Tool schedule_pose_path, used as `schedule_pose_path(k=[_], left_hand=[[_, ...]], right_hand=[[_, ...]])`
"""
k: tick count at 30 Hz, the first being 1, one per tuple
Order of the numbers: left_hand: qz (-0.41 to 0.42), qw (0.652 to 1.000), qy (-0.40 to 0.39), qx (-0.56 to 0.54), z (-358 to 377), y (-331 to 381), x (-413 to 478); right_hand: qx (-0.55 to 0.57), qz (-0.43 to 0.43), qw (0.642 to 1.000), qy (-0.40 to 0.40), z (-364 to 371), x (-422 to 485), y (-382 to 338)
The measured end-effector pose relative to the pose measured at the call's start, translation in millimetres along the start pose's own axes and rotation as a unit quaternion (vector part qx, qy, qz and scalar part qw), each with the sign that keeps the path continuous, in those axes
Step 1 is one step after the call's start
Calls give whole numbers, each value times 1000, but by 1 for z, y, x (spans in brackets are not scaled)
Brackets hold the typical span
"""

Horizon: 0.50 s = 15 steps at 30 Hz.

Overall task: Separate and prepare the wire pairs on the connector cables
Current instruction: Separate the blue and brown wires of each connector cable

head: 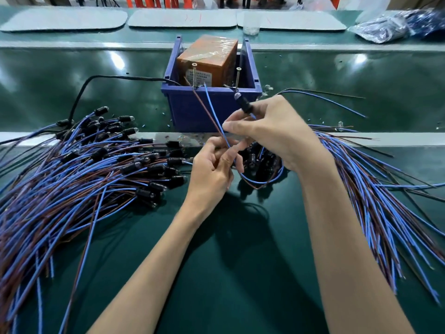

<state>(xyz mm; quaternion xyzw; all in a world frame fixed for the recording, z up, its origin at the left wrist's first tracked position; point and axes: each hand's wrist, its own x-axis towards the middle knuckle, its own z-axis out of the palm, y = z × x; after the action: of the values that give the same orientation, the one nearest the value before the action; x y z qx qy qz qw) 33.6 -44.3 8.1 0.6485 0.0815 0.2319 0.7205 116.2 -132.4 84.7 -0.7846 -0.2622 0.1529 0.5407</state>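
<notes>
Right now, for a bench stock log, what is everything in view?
blue plastic bin: one, blue, bench centre.
taped cardboard box: one, orange-brown, inside the bin.
metal screws: two, silver, bin's front rim.
left cable heap: many, blue-brown wires with black connectors, left.
right cable heap: many, same colours, right.
black cord: one, black, from left into bin.
flat mats: three, grey, far edge.
held cable: one, blue-brown wires, black connector, between both hands.
left hand: one, pinching its wires.
right hand: one, gripping its connector.
</notes>
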Motion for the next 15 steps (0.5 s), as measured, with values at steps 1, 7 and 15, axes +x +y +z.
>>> schedule_pose_path(k=[1, 7, 15], left_hand=[[-2, 1000, -1, -3, 0, 0, 0], [-15, 1000, 6, -12, 1, 1, -1], [19, 999, 29, 22, -5, -5, 2]], right_hand=[[-6, 5, 1000, -12, 2, 0, 1], [-43, 5, 999, -9, 9, -3, 1], [-33, 7, 999, 34, 6, 1, 3]])
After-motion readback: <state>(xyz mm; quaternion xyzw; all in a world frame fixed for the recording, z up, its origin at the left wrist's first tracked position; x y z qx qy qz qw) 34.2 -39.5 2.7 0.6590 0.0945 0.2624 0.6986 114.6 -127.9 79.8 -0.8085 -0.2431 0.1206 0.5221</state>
